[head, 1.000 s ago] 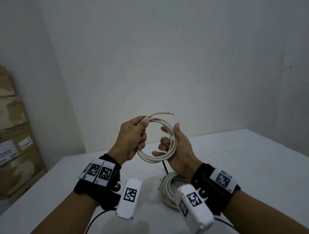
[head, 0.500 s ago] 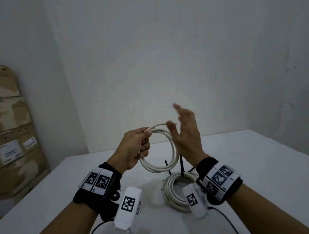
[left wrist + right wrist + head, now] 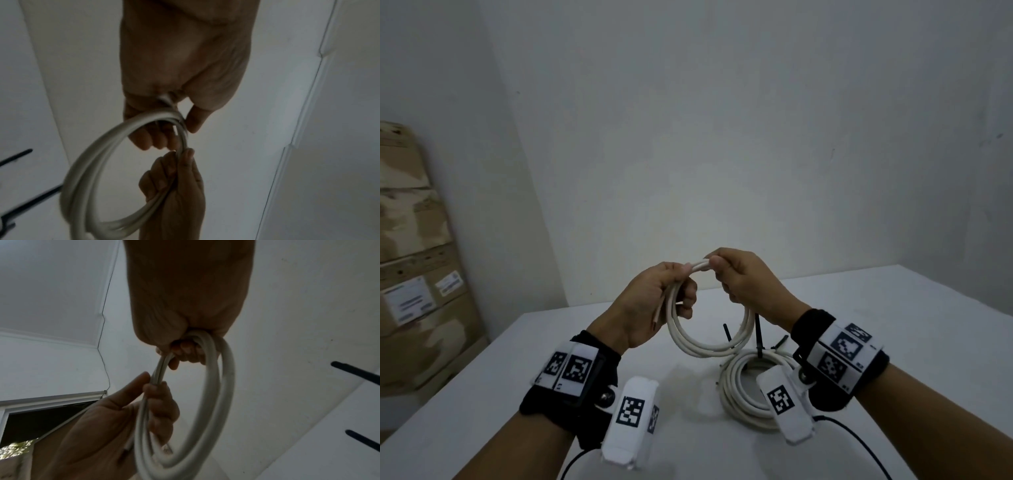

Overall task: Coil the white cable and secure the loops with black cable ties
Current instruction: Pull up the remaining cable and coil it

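Note:
A coil of white cable (image 3: 705,346) hangs in the air above the table, held by both hands at its top. My left hand (image 3: 671,294) grips the loops on the left side, fingers curled round them (image 3: 162,129). My right hand (image 3: 726,274) grips the loops on the right, fingers and thumb closed round the bundle (image 3: 185,352). The coil (image 3: 213,402) hangs below both fists. Black cable ties (image 3: 758,334) stand up behind the coil; their lower ends are hidden.
A second coil of white cable (image 3: 743,387) lies on the white table (image 3: 893,308) under my right wrist. Stacked cardboard boxes (image 3: 410,257) stand at the left. White walls close the back and the right side.
My right hand, open and raised half a second ago, has come down and closed on the top of the coil beside my left hand. The coil has gained a loop and its free end no longer sticks out.

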The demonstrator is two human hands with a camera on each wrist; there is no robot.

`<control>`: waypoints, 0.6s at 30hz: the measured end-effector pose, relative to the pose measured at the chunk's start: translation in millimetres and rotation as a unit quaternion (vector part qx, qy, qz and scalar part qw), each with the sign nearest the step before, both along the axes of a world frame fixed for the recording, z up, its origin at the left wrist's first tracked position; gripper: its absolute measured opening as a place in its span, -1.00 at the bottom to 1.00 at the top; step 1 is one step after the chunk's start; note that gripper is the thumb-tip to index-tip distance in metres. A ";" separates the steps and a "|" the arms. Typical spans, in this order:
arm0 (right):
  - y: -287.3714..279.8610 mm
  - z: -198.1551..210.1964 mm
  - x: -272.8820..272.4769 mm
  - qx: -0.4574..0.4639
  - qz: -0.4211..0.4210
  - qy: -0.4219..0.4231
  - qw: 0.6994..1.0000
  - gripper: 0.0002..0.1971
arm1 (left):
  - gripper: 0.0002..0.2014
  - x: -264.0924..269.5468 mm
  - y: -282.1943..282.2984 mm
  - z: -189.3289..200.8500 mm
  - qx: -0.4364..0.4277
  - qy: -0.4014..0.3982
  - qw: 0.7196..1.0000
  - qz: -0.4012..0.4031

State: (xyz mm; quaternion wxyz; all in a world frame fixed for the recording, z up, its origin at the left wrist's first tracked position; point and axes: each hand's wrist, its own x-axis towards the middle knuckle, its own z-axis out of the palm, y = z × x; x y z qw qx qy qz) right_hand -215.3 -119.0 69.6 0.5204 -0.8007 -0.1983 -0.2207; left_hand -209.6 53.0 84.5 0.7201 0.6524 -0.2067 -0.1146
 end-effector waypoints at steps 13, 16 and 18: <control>7.1 -7.8 4.6 -0.024 -0.076 -0.024 0.997 -0.75 | -0.83 -1.3 4.9 -38.7 -0.035 -0.093 0.986 0.134; 4.2 -12.3 4.4 -0.062 -0.123 -0.052 0.989 -0.74 | -0.77 -2.0 4.7 -39.8 -0.043 -0.069 0.991 0.106; 2.5 -13.0 4.7 -0.051 -0.139 -0.065 0.987 -0.74 | -0.72 -4.5 4.2 -39.8 -0.019 -0.071 0.994 0.082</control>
